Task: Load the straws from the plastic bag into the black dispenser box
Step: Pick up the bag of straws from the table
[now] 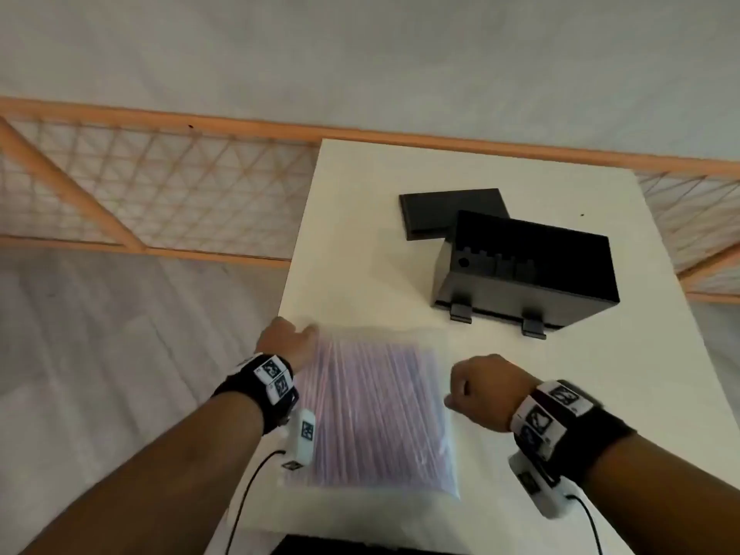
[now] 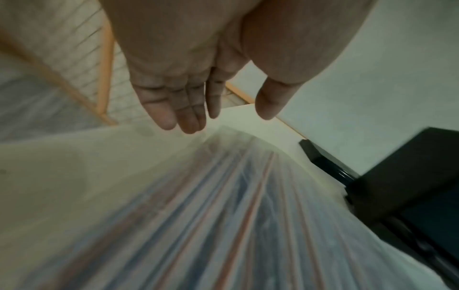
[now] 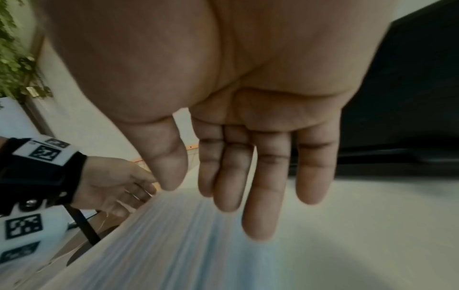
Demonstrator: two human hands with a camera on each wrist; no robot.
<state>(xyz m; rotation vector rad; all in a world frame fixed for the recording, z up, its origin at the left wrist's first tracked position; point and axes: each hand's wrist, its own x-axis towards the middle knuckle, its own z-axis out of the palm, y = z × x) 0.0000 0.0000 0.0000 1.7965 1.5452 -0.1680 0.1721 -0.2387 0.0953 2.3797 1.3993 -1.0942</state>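
A clear plastic bag (image 1: 376, 406) full of striped straws lies flat on the white table (image 1: 600, 394) near its front left. My left hand (image 1: 286, 340) hovers over the bag's far left corner, fingers (image 2: 183, 109) straight and holding nothing. Beside the bag's right edge hangs my right hand (image 1: 486, 388); its fingers (image 3: 263, 176) point down, relaxed and empty. The black dispenser box (image 1: 524, 274) stands open-topped at the back right, its lid (image 1: 444, 212) lying flat behind it. The bag (image 2: 223, 215) fills the left wrist view, and the bag (image 3: 174, 245) shows below my right fingers.
An orange wooden railing with lattice (image 1: 152, 186) runs behind and left of the table. The table's left edge (image 1: 288, 274) drops to a grey floor. A dark object (image 1: 360, 544) sits at the near edge. Cables trail from both wrist cameras.
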